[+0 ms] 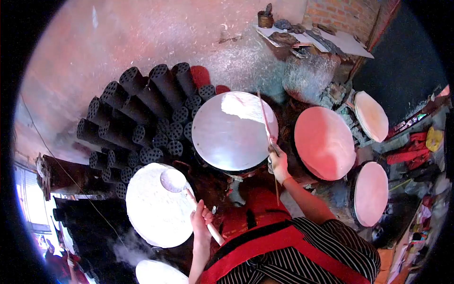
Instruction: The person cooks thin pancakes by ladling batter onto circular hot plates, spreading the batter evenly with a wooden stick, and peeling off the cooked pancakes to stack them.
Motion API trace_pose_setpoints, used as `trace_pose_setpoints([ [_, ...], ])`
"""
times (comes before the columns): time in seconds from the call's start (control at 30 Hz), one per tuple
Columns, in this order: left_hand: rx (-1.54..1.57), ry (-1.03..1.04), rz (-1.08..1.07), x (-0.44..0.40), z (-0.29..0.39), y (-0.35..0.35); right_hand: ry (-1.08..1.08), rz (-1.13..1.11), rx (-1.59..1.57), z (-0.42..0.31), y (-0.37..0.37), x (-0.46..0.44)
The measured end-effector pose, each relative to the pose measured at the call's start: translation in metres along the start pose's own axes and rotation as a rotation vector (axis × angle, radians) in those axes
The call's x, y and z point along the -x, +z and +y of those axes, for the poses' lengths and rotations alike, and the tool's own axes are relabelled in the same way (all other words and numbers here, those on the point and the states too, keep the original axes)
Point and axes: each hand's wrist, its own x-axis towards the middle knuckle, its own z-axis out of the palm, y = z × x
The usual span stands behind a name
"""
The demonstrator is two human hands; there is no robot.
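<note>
My left hand (pixel 201 217) is closed around the wooden handle of a ladle (pixel 173 181). The ladle's bowl lies over a round white surface (pixel 153 213); whether it touches is unclear. My right hand (pixel 278 163) grips a long thin wooden stick (pixel 263 111), which crosses the right side of a round grey griddle (pixel 227 146). White batter (pixel 243 106) covers the far part of that griddle, left of the stick's upper end. Bare metal shows over the rest of it.
Perforated coal briquettes (pixel 142 104) are stacked against the wall. Rightward stand a round griddle with a pinkish-white surface (pixel 324 142) and two further pale discs (pixel 371 194), (pixel 371 116). Another white disc (pixel 161 273) is at the bottom. Steam (pixel 132 248) rises nearby. A board (pixel 345 45) holds dark items.
</note>
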Motion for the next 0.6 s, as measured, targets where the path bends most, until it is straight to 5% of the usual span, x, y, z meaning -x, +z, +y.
trace_pose_setpoints([
  [0.1,0.035,-0.036,0.006,0.005,-0.002,0.000,-0.063,-0.014,0.061,0.019,0.012,-0.017],
  [0.13,0.052,-0.046,0.020,0.007,-0.005,0.000,-0.211,-0.161,0.065,0.038,0.017,-0.036],
  [0.2,0.077,-0.047,0.054,0.013,-0.011,0.006,-0.371,-0.109,0.223,0.041,0.049,-0.050],
  [0.3,0.110,-0.034,0.070,0.019,-0.023,0.017,-0.237,-0.212,0.432,0.035,0.058,-0.060],
  [0.4,0.155,-0.011,0.172,0.024,-0.043,0.025,0.087,-0.553,0.297,-0.015,0.020,-0.030],
  [0.6,0.229,0.023,0.143,0.031,-0.074,0.018,0.016,-0.144,0.215,-0.037,-0.029,-0.070],
])
